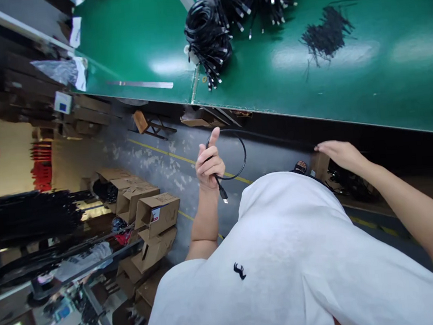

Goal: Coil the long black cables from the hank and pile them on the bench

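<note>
My left hand [209, 162] is closed round a black USB cable [245, 155], with the index finger pointing up. The cable makes a loop to the right of this hand, and its USB plug [223, 194] hangs below the fingers with the metal end down. From the loop, a dark stretch of cable runs right towards my right hand [339, 153]. There the fingers are pressed together, pinching the cable at their tips. Both hands are in front of my body, below the near edge of the green table [271, 89].
Coiled cable bundles [207, 34] lie on the table, with a pile of short black ties or strips [327, 32] to the right. A steel ruler [145, 84] is near the edge at left. Open cardboard boxes [160, 213] and a wooden stool [148, 123] stand on the floor.
</note>
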Motion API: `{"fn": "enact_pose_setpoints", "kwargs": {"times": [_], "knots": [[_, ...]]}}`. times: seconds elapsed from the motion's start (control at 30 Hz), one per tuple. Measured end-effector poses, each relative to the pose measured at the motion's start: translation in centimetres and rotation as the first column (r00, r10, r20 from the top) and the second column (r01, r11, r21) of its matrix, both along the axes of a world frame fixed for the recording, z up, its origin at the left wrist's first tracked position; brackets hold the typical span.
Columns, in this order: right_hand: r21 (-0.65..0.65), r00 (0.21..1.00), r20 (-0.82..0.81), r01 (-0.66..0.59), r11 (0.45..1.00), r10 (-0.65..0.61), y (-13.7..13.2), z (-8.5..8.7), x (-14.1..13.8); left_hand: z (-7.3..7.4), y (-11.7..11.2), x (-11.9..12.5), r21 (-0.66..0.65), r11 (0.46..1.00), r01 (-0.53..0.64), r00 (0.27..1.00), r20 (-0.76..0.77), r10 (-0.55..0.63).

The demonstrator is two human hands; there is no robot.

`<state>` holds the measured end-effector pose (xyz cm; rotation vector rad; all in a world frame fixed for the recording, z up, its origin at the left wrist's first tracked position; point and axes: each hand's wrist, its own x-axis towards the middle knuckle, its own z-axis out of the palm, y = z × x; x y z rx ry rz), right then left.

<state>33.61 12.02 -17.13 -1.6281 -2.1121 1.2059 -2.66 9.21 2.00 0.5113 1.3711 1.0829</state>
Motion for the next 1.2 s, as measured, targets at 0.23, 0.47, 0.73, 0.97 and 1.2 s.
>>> {"fn": "enact_pose_setpoints", "kwargs": {"times": [0.23,0.47,0.73,0.97,1.2], "knots": [[0.183,0.862,0.043,-0.503,0.844,0.504,-4.7,8.8,-3.3,-4.0,0.7,2.0,-0.093,0.974,0.205,0.968,0.168,-0.188],[0.143,0.866,-0.248,-0.41,0.901,0.434,0.1,13.3,-7.1,-4.8,-1.7,5.6,-0.061,0.68,0.731,0.659,0.323,-0.679],[-0.069,0.954,-0.295,-0.071,0.995,0.047,2.0,4.9,-1.4,-3.4,-2.1,3.3,-0.156,0.903,0.4,0.884,0.324,-0.335],[-0.02,0.969,0.18,-0.169,0.985,0.169,-4.4,0.6,2.8,-1.3,-0.2,0.0,0.057,0.998,0.01,0.999,0.037,-0.012],[0.332,0.86,-0.002,-0.481,0.811,0.511,-3.9,12.9,-6.1,-6.3,-0.9,5.4,-0.048,0.803,0.594,0.792,0.214,-0.572]]}}
